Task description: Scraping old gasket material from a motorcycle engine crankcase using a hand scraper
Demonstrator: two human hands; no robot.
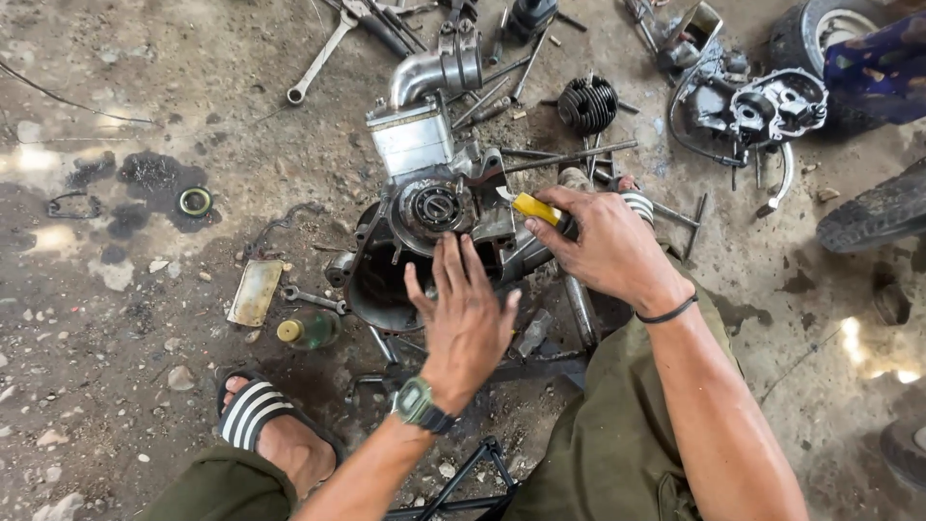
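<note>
While the engine case (pixel 429 227) sits stripped on the oily floor (pixel 116 386), both hands work at it.
From the left: a green seal ring (pixel 195 201) and small bottle (pixel 309 328) lie aside; the left hand (pixel 465 314) hovers flat, fingers spread, over the open crankcase; the right hand (pixel 603 246) grips a yellow-handled tool (pixel 535 207). Cylinder (pixel 588 104) and cover (pixel 772 106) are already off; the bearing remains seated.
</note>
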